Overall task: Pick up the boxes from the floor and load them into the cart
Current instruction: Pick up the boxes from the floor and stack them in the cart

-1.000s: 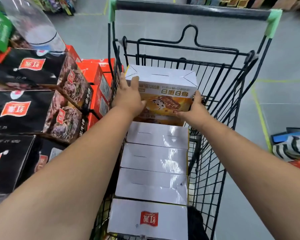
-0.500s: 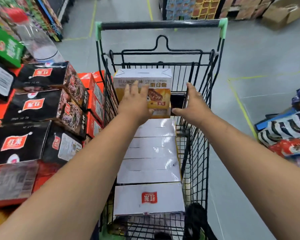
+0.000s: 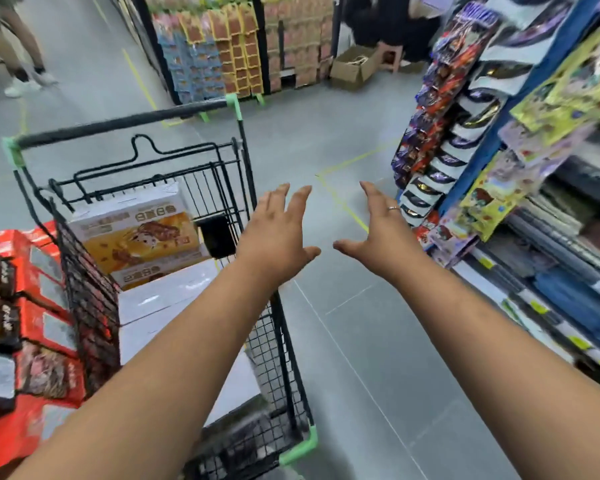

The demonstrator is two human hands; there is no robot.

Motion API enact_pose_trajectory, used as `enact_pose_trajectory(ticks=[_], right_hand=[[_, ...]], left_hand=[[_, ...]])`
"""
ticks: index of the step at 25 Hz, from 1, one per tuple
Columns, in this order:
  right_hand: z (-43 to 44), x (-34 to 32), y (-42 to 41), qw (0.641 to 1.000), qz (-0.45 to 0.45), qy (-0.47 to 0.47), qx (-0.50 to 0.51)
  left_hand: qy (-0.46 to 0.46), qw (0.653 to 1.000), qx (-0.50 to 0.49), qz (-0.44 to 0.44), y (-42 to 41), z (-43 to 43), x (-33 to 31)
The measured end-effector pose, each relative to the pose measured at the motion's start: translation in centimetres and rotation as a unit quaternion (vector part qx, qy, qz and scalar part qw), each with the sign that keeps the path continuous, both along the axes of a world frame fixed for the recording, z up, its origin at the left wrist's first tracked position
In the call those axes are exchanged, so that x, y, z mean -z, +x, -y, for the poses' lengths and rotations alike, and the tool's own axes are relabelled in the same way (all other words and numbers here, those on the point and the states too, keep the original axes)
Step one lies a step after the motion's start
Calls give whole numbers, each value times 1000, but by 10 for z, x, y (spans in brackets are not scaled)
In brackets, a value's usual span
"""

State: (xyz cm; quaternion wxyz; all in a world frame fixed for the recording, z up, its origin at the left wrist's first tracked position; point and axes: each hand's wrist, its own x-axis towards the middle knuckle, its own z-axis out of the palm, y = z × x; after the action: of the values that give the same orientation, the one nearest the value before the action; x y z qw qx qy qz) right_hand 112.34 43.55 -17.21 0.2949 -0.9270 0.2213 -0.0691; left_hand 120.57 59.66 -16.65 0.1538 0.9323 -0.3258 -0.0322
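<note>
While both hands are empty, fingers spread, left hand (image 3: 274,239) and right hand (image 3: 378,233) hover right of the cart (image 3: 278,341); no floor box visible ahead.

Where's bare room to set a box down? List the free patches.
Free: the grey floor between the cart and the snack shelves, under both open hands. Crowded: the cart's left side is tight against the red boxes, and white boxes fill its bed.
</note>
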Motion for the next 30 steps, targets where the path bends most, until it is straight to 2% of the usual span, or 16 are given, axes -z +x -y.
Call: enact_pose_trajectory(ticks=[9, 17, 22, 26, 30], right_hand=[[134, -50, -228, 992, 41, -16, 120], [221, -73, -430, 965, 45, -21, 259], [248, -81, -529, 930, 42, -9, 364], [270, -88, -587, 894, 31, -26, 446], [292, -96, -629, 859, 24, -43, 510]], left_hand=[[-52, 989, 139, 18, -183, 162, -52], [-66, 956, 282, 40, -342, 287, -81], [-50, 919, 388, 48, -418, 353, -96], [-67, 874, 481, 34, -472, 402, -101], [-72, 829, 552, 55, -511, 461, -98]])
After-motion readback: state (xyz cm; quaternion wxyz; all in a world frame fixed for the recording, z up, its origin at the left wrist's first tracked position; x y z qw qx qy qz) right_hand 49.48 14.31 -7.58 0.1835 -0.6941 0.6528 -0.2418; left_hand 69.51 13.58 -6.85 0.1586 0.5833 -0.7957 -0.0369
